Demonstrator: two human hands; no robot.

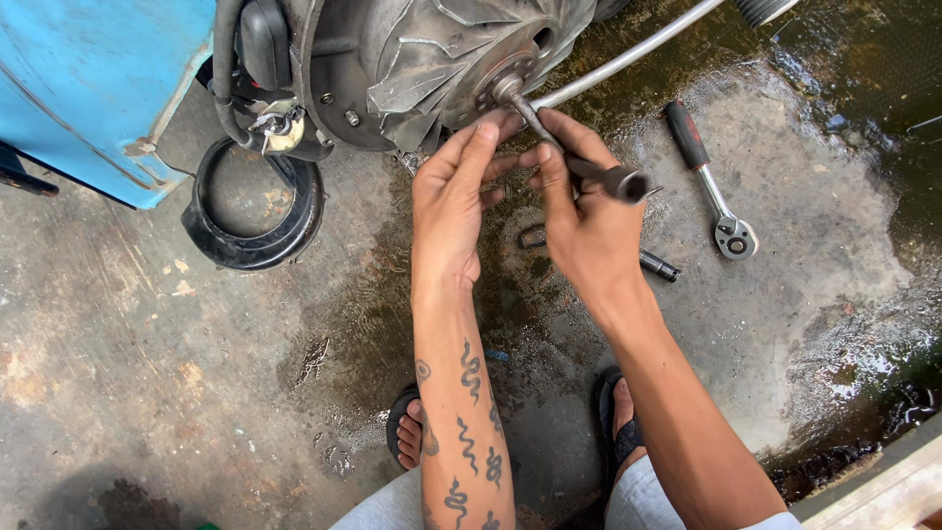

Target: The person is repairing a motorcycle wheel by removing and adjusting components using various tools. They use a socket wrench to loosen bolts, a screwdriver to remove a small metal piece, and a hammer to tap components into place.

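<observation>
Nearest, two feet in dark sandals [407, 427] stand on the wet grey concrete floor [147, 373]. Above them, the left hand [453, 201] is open, fingers flat against a dark metal extension bar [574, 157]; the right hand [589, 221] grips that bar. Its far end sits on the silver engine hub [491, 83]. A black-handled ratchet wrench [708, 182] lies just right; a black rubber ring [257, 211] lies left.

bare forearms | left arm [461, 432]: dark snake tattoos | grey shorts | black sandals [400, 424]
</observation>
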